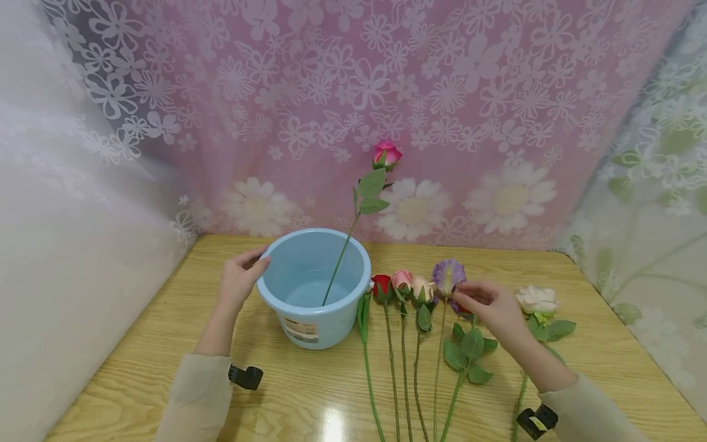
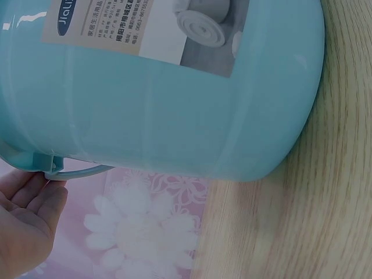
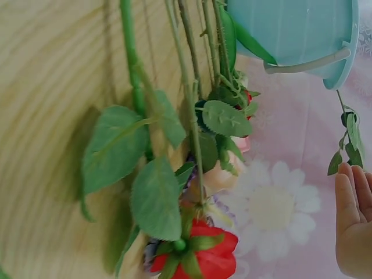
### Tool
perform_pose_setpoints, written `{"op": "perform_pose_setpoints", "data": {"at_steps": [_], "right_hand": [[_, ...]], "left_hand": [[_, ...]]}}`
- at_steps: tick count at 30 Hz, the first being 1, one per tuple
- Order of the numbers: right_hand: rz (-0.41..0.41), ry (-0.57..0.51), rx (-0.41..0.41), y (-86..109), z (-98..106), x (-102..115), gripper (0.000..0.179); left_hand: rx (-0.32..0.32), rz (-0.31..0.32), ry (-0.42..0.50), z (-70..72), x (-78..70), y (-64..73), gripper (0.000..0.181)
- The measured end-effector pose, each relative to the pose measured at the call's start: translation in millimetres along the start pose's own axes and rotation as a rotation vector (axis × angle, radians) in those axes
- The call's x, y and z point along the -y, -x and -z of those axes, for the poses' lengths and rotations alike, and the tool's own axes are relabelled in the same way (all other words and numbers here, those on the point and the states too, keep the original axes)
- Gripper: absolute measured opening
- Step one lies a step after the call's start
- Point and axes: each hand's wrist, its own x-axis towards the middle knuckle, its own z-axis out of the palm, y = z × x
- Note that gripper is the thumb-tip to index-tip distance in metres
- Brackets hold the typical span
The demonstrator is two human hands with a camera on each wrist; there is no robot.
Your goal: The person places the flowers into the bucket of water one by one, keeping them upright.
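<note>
Left of center, my left hand (image 1: 240, 277) clamps the bucket (image 1: 337, 322), likely steadying it; right hand (image 1: 494, 309), fingers loose, empty, by purple flower (image 1: 448, 274).

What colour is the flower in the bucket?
Its bloom is bright pink, seen best in the head view.

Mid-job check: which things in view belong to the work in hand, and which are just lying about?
Likely part of the work:
blue bucket, left hand at its rim
pink rose, leaning in it
purple flower, near the right hand
two red roses
pale pink rose
cream rose
white flower

Likely just surroundings:
wooden table
flowered cloth
black wrist devices
</note>
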Motion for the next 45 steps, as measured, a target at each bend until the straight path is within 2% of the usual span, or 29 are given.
{"op": "perform_pose_setpoints", "data": {"at_steps": [5,16,21,30,45], "right_hand": [[-0.012,0.036,-0.009,10.4,5,-5,0.036],[-0.064,0.018,-0.013,31.0,16,-17,0.032],[-0.118,-0.01,0.0,39.0,21,-22,0.035],[-0.153,0.055,-0.017,50.5,31,-30,0.037],[-0.284,0.062,0.006,70.1,47,-48,0.043]], "left_hand": [[0.008,0.003,0.004,-0.5,0.4,-0.4,0.041],[0.012,-0.01,0.014,-1.9,0.6,-1.0,0.04],[0.005,0.0,0.019,-1.3,1.2,-0.8,0.04],[-0.019,-0.012,0.034,-0.9,0.3,-0.7,0.039],[0.0,0.002,0.008,-0.3,1.3,-0.8,0.041]]}}
